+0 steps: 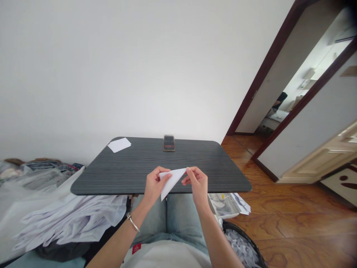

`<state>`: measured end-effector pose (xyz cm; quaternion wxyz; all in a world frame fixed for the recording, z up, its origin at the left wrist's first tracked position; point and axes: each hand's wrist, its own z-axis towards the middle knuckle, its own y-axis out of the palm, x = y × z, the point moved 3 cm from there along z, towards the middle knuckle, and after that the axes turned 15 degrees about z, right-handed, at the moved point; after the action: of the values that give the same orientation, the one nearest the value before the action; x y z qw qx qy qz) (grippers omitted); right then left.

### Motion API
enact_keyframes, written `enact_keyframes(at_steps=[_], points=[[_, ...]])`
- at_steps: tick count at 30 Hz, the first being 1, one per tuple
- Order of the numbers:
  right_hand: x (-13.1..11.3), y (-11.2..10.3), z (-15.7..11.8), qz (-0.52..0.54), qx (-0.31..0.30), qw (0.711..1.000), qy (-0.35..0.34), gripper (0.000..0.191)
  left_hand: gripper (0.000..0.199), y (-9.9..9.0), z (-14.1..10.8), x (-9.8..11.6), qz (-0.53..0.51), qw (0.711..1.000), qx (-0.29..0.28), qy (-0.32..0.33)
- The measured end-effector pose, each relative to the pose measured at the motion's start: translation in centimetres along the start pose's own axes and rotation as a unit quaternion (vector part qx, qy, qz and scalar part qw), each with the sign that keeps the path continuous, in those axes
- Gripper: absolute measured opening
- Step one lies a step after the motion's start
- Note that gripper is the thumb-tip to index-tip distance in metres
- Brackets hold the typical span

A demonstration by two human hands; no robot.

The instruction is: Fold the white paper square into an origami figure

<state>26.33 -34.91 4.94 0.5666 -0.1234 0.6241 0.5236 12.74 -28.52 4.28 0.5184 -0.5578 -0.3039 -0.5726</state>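
Over dark table [117, 167]: left fingers [158, 170] pinch triangular white paper [175, 176]; right fingers [191, 173] grip its pointed corner.

Light-blue denim jeans [184, 214] cover the legs, a whitish top [167, 255] showing a small red label [136, 248] with pale marks meets the jeans' waist, and a slim silver bangle [134, 223] circles the wrist left of the jeans.

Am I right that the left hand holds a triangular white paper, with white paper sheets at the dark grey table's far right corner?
No: the head view shows the white paper sheets at the far left corner of the table; the left hand holds the triangular paper.
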Motion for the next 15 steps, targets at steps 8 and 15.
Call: enact_keyframes(at_steps=[8,15], points=[[-0.10,-0.24,0.07,-0.048,0.002,0.998,-0.039,0.022,0.019,-0.24,-0.11,0.61,0.048,0.998,0.009,0.027],[0.50,-0.45,-0.05,-0.017,0.033,0.997,-0.074,0.019,0.019,0.04,-0.30,1.02,0.046,0.998,-0.014,0.036]])
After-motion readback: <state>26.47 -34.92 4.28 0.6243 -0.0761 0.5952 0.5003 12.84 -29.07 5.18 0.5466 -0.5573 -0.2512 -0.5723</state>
